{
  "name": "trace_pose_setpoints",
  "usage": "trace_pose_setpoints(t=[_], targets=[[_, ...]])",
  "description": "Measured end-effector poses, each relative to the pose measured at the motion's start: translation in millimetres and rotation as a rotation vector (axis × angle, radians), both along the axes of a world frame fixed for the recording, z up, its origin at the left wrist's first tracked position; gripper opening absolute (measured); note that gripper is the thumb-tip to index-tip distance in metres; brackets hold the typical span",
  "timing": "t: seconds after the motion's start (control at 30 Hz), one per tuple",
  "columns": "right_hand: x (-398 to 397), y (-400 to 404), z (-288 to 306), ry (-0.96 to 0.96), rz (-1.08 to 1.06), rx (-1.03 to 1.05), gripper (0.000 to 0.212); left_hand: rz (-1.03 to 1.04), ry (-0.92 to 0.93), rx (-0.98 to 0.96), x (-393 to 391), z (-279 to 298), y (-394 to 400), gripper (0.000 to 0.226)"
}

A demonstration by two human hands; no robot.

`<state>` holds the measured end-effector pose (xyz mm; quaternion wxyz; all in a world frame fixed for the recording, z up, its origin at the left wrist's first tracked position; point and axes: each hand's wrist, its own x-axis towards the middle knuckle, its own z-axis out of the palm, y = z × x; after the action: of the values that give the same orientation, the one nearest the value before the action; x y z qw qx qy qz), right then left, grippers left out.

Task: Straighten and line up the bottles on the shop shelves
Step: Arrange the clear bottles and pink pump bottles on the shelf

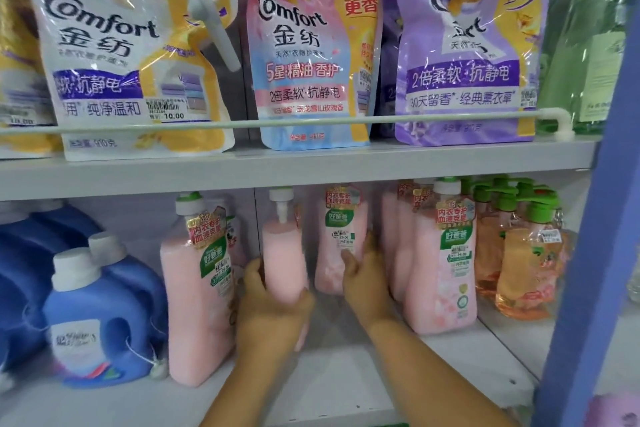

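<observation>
mid-step, by the look of it: squaring up the pink bottles on the lower shelf (346, 388), with the plain-backed pump bottle (284, 256) as landmark. far left of it, blue jugs (93, 319), hard moulded plastic with handles and white screw caps, a string tag hanging off the front one. just left of it, a tall pink bottle (197, 295) at the shelf front, glossy, flat-sided, label facing out. on the landmark itself, the left hand (273, 308) wrapped round the lower body, fingers on the left side, thumb on the right, base apparently lifted or tipped off the shelf; white pump nozzle forward, no label showing, so probably turned back to front. just right of it and set further back, a second pink bottle (341, 239), label out, with the right hand (363, 274) curled against its lower right side, thumb on the front, seemingly gripping. further right, another labelled pink bottle (440, 263) at the front with more pink behind, then clear orange bottles (519, 263) with green pumps, shrink-wrapped and shiny. next move likely calls for turning the landmark so its label faces out, setting it down upright, and drawing the rear one forward into line with its neighbours; smooth slim bodies, easy to tip, so a low firm hold. above, soft crinkly refill pouches (304, 45) behind a thin rail (311, 121).
</observation>
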<state>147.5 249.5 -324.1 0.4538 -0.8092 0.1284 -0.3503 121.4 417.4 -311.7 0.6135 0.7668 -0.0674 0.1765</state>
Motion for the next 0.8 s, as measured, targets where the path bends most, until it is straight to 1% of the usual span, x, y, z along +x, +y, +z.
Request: trace_pose_setpoints(t=[0.07,0.13,0.2,0.27,0.3,0.4,0.47,0.53,0.57,0.63,0.67,0.7,0.77,0.8], targets=[[7,-9,-1,-0.007,0.014,0.019,0.060,-0.156,0.034,-0.005,5,-6,5,0.062],[12,-16,-4,-0.018,0.064,0.063,0.052,-0.237,0.055,0.000,7,-9,8,0.056],[13,-19,-6,-0.026,0.108,0.096,0.049,-0.205,0.020,0.025,3,-12,7,0.052],[13,-20,-7,-0.040,0.106,0.095,0.052,-0.136,-0.049,0.060,-2,-16,8,0.051],[14,-21,-9,-0.042,0.110,0.097,0.051,-0.132,-0.053,0.051,-4,-17,9,0.051],[12,-19,-9,-0.018,0.066,0.111,0.051,-0.227,0.007,0.002,2,-17,12,0.047],[2,-15,-2,-0.061,0.041,0.150,0.043,-0.318,0.048,0.017,2,-16,13,0.039],[-14,-7,9,-0.149,0.036,0.267,0.033,-0.373,0.053,0.068,0,-14,11,0.036],[-24,-1,14,-0.194,0.061,0.356,0.028,-0.385,0.050,0.100,1,-13,10,0.036],[-40,11,17,-0.275,0.148,0.430,0.022,-0.408,0.051,0.148,2,-8,8,0.038],[-44,18,15,-0.288,0.190,0.401,0.028,-0.419,0.053,0.172,3,-5,7,0.039],[-44,23,11,-0.260,0.210,0.348,0.043,-0.429,0.055,0.205,6,-3,5,0.040],[-44,31,1,-0.161,0.158,0.211,0.079,-0.463,0.042,0.273,8,1,0,0.042],[-44,33,-2,-0.142,0.111,0.171,0.087,-0.491,0.043,0.301,8,4,-4,0.042]])
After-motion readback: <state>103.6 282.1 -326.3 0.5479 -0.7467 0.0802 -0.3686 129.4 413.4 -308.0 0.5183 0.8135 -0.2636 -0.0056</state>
